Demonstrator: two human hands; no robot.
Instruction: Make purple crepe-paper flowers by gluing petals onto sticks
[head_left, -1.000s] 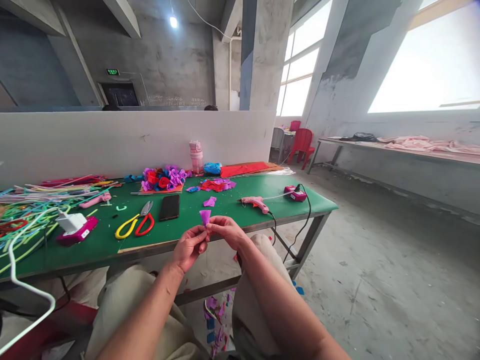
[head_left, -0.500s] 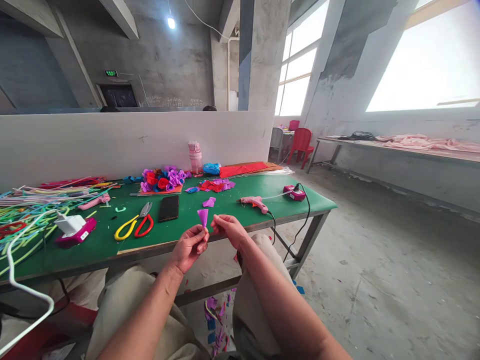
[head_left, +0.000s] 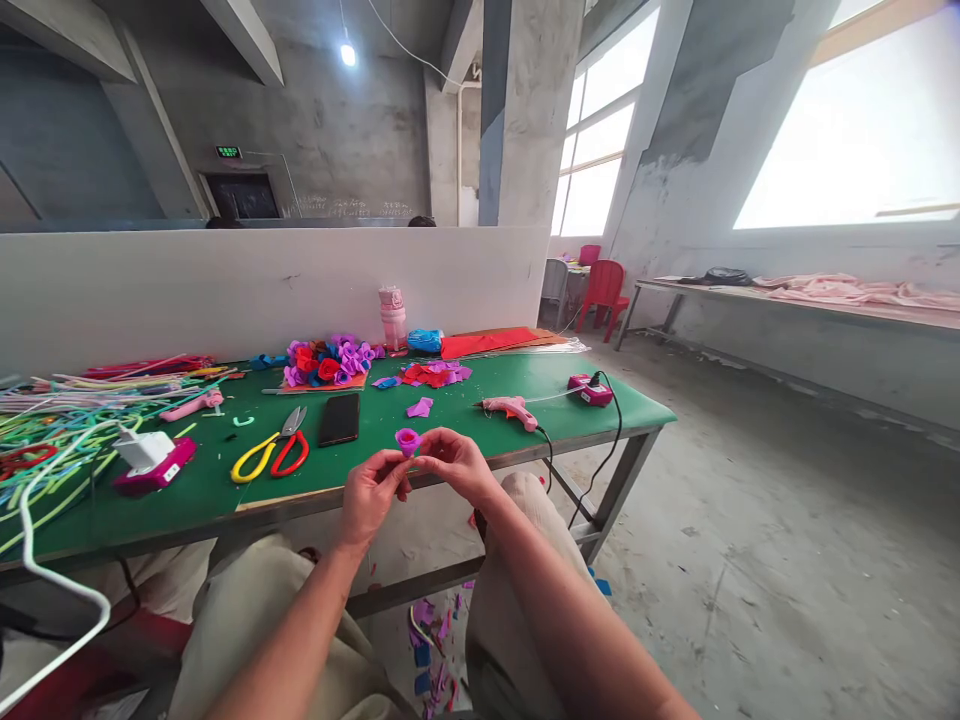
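Note:
A small purple paper flower (head_left: 407, 441), rolled into a cup with an open top, is held upright in front of the table edge. My left hand (head_left: 375, 487) pinches its base from the left. From the right, the fingertips of my right hand (head_left: 456, 463) close on the same flower. Just beyond lies a loose purple paper piece (head_left: 420, 408) on the green table (head_left: 495, 365). To the right rests a pink glue gun (head_left: 510, 410) with its cord over the edge. On the left are scissors (head_left: 274, 448) with one yellow and one red handle.
A black phone (head_left: 340, 419) lies beside the scissors. Behind it is a heap of finished paper flowers (head_left: 330, 361), with cut petals (head_left: 436, 373) nearby. Pipe cleaners (head_left: 75, 410) cover the left end. A power adapter (head_left: 590, 389) sits at the right; a pink bottle (head_left: 392, 320) stands behind.
The purple paper has gone from a flat-looking fan shape to a round cup with its opening showing. My right hand has moved left and now touches it together with the left.

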